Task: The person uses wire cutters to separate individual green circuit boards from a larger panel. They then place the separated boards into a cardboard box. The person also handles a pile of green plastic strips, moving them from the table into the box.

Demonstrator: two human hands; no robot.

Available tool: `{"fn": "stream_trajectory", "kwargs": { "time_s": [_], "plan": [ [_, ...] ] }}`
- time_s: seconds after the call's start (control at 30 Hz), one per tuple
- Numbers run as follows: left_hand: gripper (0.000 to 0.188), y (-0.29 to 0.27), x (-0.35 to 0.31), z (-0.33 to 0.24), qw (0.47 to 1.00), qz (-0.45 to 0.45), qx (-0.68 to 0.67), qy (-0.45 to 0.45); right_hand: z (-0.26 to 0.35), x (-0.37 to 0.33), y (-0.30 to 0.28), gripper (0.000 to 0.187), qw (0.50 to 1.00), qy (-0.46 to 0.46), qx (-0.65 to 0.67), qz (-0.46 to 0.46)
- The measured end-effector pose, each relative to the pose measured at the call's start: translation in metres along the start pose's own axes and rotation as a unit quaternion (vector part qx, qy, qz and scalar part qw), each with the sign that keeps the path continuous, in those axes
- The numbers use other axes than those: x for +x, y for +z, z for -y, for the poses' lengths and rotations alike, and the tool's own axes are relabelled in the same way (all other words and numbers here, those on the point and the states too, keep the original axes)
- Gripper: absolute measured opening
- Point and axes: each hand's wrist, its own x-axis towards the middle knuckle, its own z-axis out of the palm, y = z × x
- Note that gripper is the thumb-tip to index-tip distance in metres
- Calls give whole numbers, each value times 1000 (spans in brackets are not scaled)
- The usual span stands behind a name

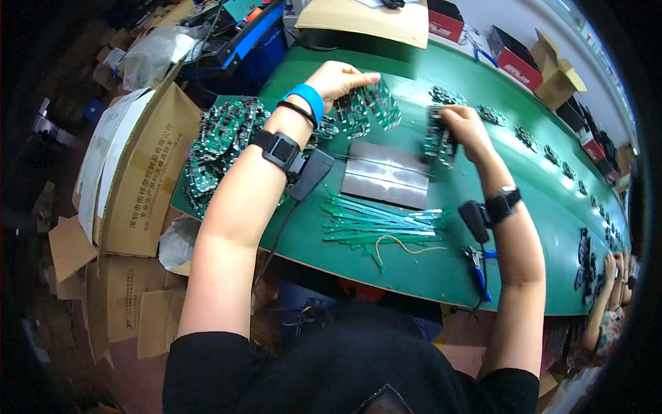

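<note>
I note a long green worktable [552, 228], a heap of component-laden green circuit boards [227, 138] at its left end. Centrally lies a grey rectangular metal plate [386, 176]. Beyond it, the left hand [336, 79] pinches green board panels [353, 116]; the right hand [469, 130] grasps a dark-green populated board [438, 141] near the plate's right edge.

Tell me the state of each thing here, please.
Left hand: gripping circuit boards
Right hand: gripping at least one board
Board pile: heaped
Grey plate: lying flat
Green strips: loose, heaped
Yellow cord: loose, curved
Blue-handled pliers: lying down, handles spread
Cardboard box, back right: flaps open
</note>
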Motion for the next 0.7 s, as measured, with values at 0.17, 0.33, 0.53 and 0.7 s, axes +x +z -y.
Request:
{"fn": "stream_trajectory", "kwargs": {
  "time_s": [0.17,0.33,0.53,0.7],
  "plan": [
    [24,-24,32,-22,980,-74,-186,15,22,-45,-56,34,997,-64,17,34],
    [15,-7,126,22,975,-150,-163,-29,-15,-89,-75,14,996,0,42,81],
    [21,49,156,49,945,-231,-207,-105,-47,-125,-103,13,994,70,80,33],
    [35,56,167,65,972,-213,-29,-92,-63,-124,-107,11,990,94,100,35]
  ]
}}
